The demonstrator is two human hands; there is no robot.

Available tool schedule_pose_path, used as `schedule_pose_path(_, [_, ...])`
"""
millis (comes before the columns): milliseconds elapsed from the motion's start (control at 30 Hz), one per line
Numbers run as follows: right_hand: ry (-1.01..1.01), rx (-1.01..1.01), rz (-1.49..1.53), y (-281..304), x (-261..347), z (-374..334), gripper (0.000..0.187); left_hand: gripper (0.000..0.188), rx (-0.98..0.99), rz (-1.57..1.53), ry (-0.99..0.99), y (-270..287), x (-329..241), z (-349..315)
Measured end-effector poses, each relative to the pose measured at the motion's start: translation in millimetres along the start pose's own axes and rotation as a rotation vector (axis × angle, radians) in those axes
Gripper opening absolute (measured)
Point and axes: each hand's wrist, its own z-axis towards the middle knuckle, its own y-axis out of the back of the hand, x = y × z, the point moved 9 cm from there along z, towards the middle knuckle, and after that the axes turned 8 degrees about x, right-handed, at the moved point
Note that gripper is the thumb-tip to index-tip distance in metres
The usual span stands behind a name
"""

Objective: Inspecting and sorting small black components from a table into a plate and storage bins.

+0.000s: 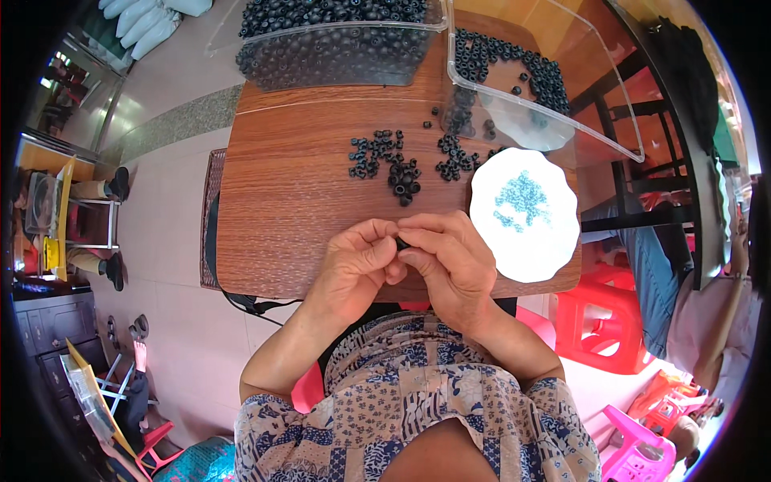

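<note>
My left hand [351, 271] and my right hand [456, 269] meet over the table's near edge, fingers closed in a pinch. Between the fingertips is a small black round piece [402, 243], mostly hidden by them. Just beyond lies a small heap of black ring-like pieces [405, 178]. Smaller dark pieces form two loose clusters, one to the left [371, 157] and one to the right [454, 161]. Right of my hands stands a white scalloped plate [526, 257] holding a patch of tiny teal-grey bits [522, 199].
A clear plastic bin [353, 30] full of black round pieces stands at the table's far left. Another clear bin [522, 104], partly filled, is at the far right. The wooden table [277, 217] has rounded corners. Red stools [598, 325] and a seated person [650, 265] are to the right.
</note>
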Motion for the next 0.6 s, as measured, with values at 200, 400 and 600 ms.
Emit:
schedule_pose_path(200, [0.016,0.019,-0.068,-3.1,3.5,-0.7,0.028,0.023,-0.005,0.042,-0.024,-0.6,-1.5,-2.9])
schedule_pose_path(400, [0.106,0.065,-0.237,-17.1,15.4,-2.3,0.029,0.022,-0.056,0.076,-0.032,0.8,-4.1,-6.7])
schedule_pose_path(600, [0.098,0.102,-0.282,-16.7,7.3,13.0,0.025,0.021,-0.071,0.114,-0.088,7.7,-16.6,-5.8])
